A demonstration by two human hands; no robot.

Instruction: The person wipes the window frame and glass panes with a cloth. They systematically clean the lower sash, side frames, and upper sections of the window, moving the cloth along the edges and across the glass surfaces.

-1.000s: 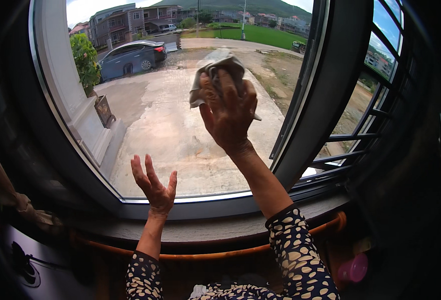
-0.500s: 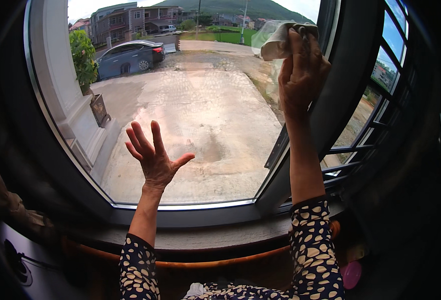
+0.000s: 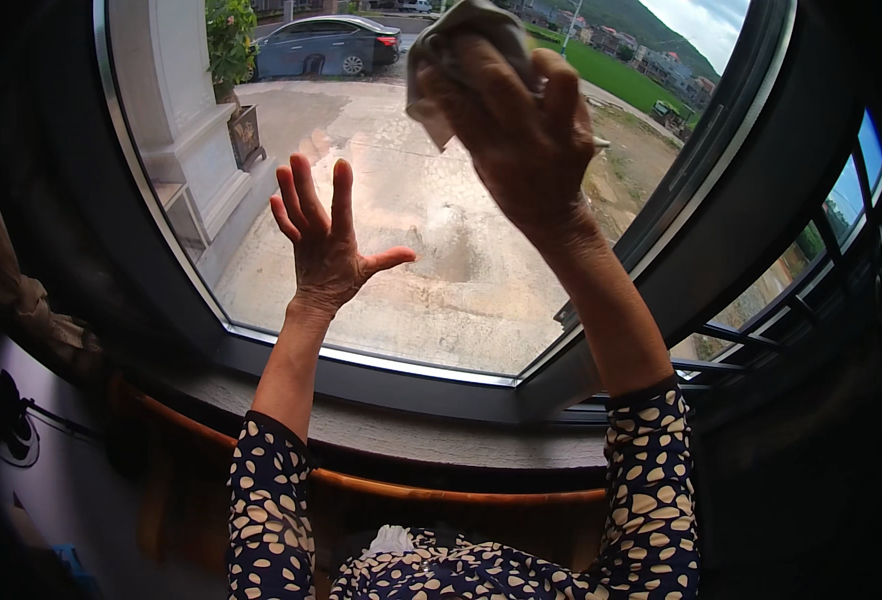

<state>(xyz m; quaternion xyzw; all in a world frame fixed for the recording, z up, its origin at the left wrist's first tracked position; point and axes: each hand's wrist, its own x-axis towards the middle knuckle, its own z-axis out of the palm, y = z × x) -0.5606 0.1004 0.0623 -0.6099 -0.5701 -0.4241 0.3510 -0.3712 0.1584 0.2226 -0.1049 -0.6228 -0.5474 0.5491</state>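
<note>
A large window pane [image 3: 441, 310] in a dark frame fills the middle of the view. Against its lower left part my left hand [image 3: 326, 255] lies with fingers spread and nothing in them. Higher up and to the right, my right hand [image 3: 526, 140] grips a greyish-beige cloth [image 3: 426, 75] at the upper part of the glass. The cloth is bunched under the fingers, and the back of the hand hides part of it. Both forearms reach up from patterned dark sleeves.
Below the pane runs a grey sill [image 3: 441, 440], with a curved wooden rail [image 3: 461, 493] nearer to me. Dark bars [image 3: 801, 300] cross another window at the right. A curtain [image 3: 46, 310] hangs at the left. Outside stand a dark car [image 3: 326, 48] and a potted plant [image 3: 231, 50].
My right hand has moved the cloth leftward across the upper glass, away from the right frame. My left hand remains spread at the pane. The view has tilted and shifted.
</note>
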